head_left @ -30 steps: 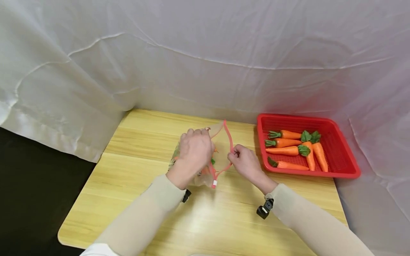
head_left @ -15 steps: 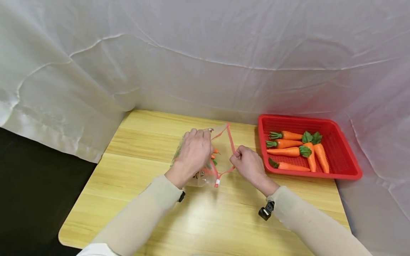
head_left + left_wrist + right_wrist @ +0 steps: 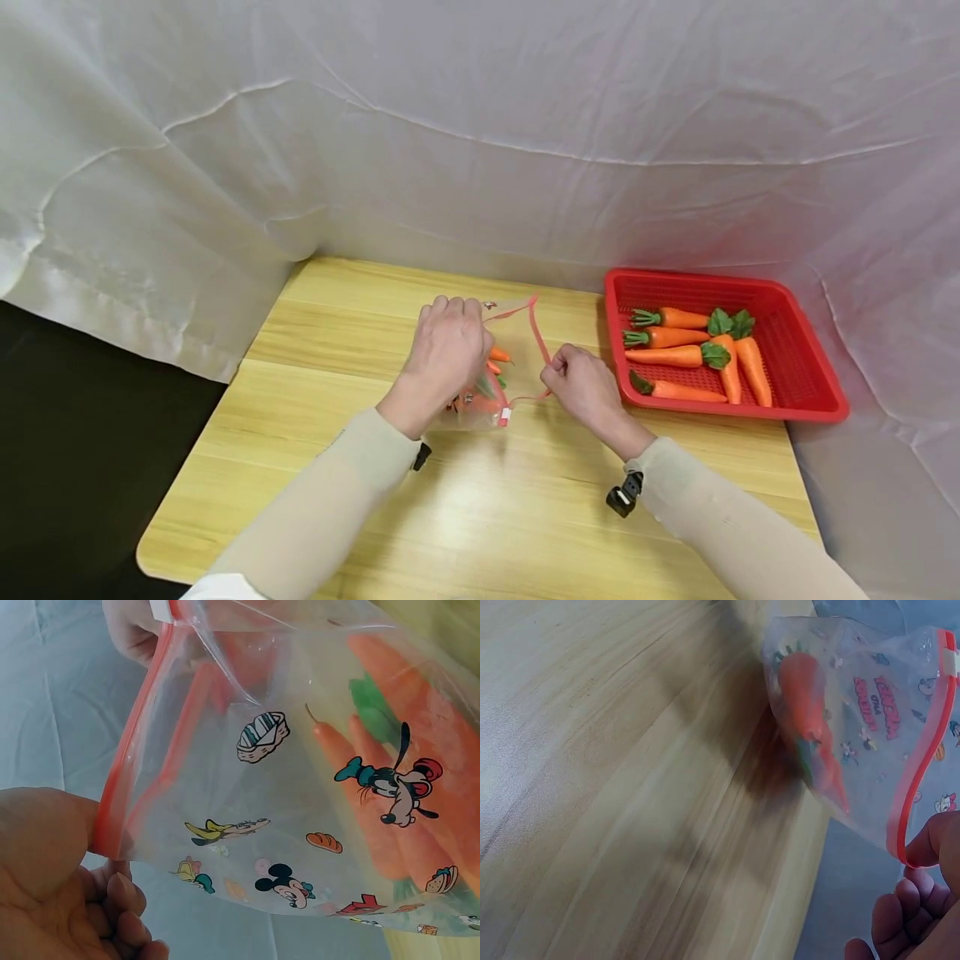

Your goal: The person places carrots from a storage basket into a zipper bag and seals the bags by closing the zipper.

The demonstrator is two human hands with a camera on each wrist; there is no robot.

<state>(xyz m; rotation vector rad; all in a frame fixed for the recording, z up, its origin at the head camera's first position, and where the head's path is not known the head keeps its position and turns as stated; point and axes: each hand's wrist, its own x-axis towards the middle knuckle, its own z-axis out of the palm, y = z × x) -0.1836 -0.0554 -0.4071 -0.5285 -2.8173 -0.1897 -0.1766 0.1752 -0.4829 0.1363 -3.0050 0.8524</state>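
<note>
A clear zip bag [image 3: 480, 412] with a red zip edge and printed cartoon figures hangs between my hands, its mouth spread apart. Several orange carrots [image 3: 427, 765] with green tops lie inside it; the left hand partly hides them in the head view. My left hand [image 3: 447, 346] pinches the bag's edge on one side. On the opposite side, my right hand [image 3: 583, 387] pinches the red edge between thumb and curled fingers. A white slider [image 3: 506, 412] sits at the near corner of the zip.
To the right of my right hand stands a red plastic basket [image 3: 813, 367] with several carrots [image 3: 678, 357] in it. Both it and the bag are over a wooden table [image 3: 315, 400]. A pale cloth [image 3: 480, 150] hangs behind and at the sides.
My left hand has shifted slightly left and my right hand slightly right. The bag's mouth stands a little wider, and more of the carrots show past the left hand.
</note>
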